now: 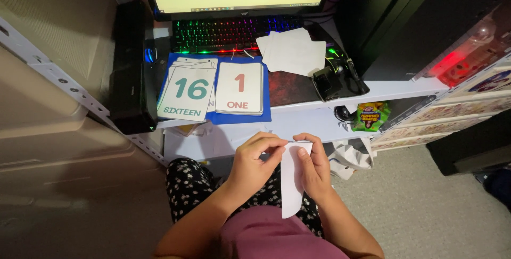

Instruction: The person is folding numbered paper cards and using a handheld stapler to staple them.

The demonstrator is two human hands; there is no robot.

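The left hand [254, 160] and right hand [314, 169] are both pinching the top edge of a white card [291, 187] held upright above the lap, just below the desk [319, 123]; fingertip grip should, in this inspector's judgement, be kept light to avoid creasing.

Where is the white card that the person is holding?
In the head view, low and centre: the white card hangs between both hands over the lap, below the desk edge.

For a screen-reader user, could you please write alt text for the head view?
Both hands, left hand and right hand, hold a white card above the lap. Ahead, two stacks of number cards lie on a blue mat before a lit keyboard.
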